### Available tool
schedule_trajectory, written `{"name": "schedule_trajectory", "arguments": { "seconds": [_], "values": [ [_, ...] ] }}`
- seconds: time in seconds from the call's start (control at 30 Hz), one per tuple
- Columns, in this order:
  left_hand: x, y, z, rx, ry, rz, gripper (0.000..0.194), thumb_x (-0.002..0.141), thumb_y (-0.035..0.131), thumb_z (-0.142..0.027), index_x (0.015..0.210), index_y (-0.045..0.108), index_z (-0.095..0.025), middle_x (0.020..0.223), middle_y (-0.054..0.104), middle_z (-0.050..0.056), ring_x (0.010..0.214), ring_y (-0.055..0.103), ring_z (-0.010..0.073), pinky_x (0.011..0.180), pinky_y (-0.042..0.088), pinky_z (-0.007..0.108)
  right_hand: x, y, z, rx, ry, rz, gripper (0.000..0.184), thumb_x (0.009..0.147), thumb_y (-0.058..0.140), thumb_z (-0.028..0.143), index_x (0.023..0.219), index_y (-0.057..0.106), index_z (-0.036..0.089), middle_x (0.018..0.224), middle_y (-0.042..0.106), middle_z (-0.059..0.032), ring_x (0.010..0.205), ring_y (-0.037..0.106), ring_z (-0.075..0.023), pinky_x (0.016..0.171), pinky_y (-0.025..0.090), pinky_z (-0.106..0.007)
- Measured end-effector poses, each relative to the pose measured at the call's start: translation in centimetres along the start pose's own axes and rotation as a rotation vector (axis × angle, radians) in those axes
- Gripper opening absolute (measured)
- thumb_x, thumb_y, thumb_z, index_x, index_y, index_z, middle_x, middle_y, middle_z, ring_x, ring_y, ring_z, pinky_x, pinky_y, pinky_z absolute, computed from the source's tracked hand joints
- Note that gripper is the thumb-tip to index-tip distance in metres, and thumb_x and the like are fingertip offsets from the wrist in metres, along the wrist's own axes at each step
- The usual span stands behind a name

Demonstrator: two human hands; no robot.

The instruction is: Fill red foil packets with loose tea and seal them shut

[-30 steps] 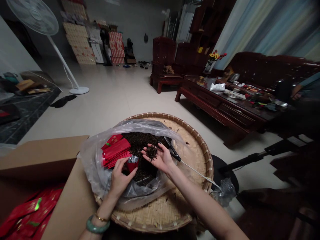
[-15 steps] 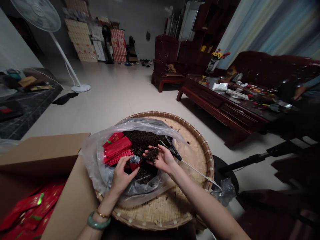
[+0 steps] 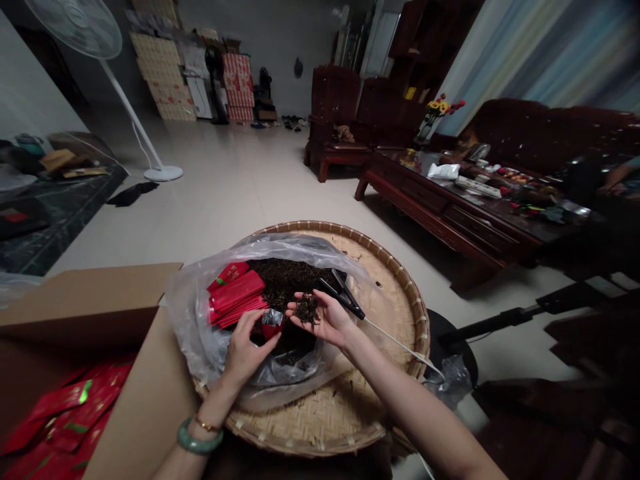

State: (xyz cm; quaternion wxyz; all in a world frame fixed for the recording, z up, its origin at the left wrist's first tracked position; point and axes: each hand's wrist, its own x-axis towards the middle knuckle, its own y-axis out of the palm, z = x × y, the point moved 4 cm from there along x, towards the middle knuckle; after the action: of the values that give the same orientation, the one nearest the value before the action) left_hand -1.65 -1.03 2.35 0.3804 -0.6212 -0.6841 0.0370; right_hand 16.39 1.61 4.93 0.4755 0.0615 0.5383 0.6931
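My left hand [image 3: 245, 350], with a green bangle on the wrist, grips a small red packet [image 3: 271, 329] between thumb and fingers. The packet's silvery mouth is spread and faces up. Just right of it, my right hand [image 3: 327, 320] is cupped palm up and holds a small heap of dark tea leaves [image 3: 306, 309]. Beneath both hands lies a clear plastic bag [image 3: 193, 333], opened wide, with loose dark tea [image 3: 290, 275] inside. A stack of flat red packets [image 3: 237, 300] rests on the tea at the left. A black heat-sealer-like tool [image 3: 349, 295] with a white cord lies right of the tea.
The bag sits on a round woven bamboo tray [image 3: 395, 320]. At the left stands a cardboard box [image 3: 145, 373] with red packets [image 3: 70, 413] in it. Further off are a white fan [image 3: 163, 173], a dark wooden table [image 3: 440, 207] and a black stand arm [image 3: 493, 323] at the right.
The camera view has shifted slightly. Both hands keep nearly the same pose, with the red packet and the tea leaves still held.
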Motion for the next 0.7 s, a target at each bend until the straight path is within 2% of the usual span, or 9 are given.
{"name": "schedule_trajectory", "arguments": {
  "seconds": [0.2, 0.37, 0.57, 0.7],
  "values": [
    [0.0, 0.1, -0.1, -0.015, 0.008, 0.013, 0.038, 0.075, 0.065, -0.029, 0.108, 0.053, -0.019, 0.104, 0.057, 0.008, 0.097, 0.058, 0.0214, 0.074, 0.055, 0.033, -1.5, 1.8, 0.8, -0.086, 0.031, 0.153, 0.035, 0.079, 0.039, 0.023, 0.110, 0.051, 0.011, 0.092, 0.068, -0.0132, 0.091, 0.065, -0.0216, 0.089, 0.046, -0.043],
    [-0.1, 0.1, 0.0, -0.037, -0.004, 0.023, 0.038, 0.074, 0.065, -0.028, 0.109, 0.053, -0.019, 0.104, 0.057, 0.008, 0.097, 0.058, 0.0216, 0.073, 0.055, 0.033, -2.1, 2.1, 1.3, -0.133, -0.013, 0.133, 0.036, 0.075, 0.042, 0.024, 0.107, 0.052, 0.010, 0.092, 0.067, -0.0133, 0.093, 0.064, -0.0228, 0.090, 0.045, -0.044],
    [0.0, 0.0, -0.6, -0.022, 0.008, 0.029, 0.038, 0.074, 0.066, -0.028, 0.109, 0.054, -0.020, 0.104, 0.058, 0.007, 0.099, 0.058, 0.0217, 0.079, 0.053, 0.035, -2.9, 3.8, 1.7, -0.280, -0.066, 0.191, 0.051, 0.055, 0.043, 0.004, 0.104, 0.053, 0.012, 0.097, 0.067, -0.0086, 0.090, 0.063, -0.0186, 0.092, 0.044, -0.037],
    [0.0, -0.1, -0.9, -0.007, 0.003, 0.026, 0.038, 0.073, 0.066, -0.026, 0.108, 0.054, -0.019, 0.103, 0.058, 0.007, 0.097, 0.058, 0.0213, 0.081, 0.051, 0.036, -2.5, 5.0, 1.7, -0.428, -0.067, 0.166, 0.054, 0.052, 0.044, 0.000, 0.103, 0.053, 0.015, 0.097, 0.067, -0.0052, 0.089, 0.063, -0.0174, 0.085, 0.047, -0.034]
  ]
}}
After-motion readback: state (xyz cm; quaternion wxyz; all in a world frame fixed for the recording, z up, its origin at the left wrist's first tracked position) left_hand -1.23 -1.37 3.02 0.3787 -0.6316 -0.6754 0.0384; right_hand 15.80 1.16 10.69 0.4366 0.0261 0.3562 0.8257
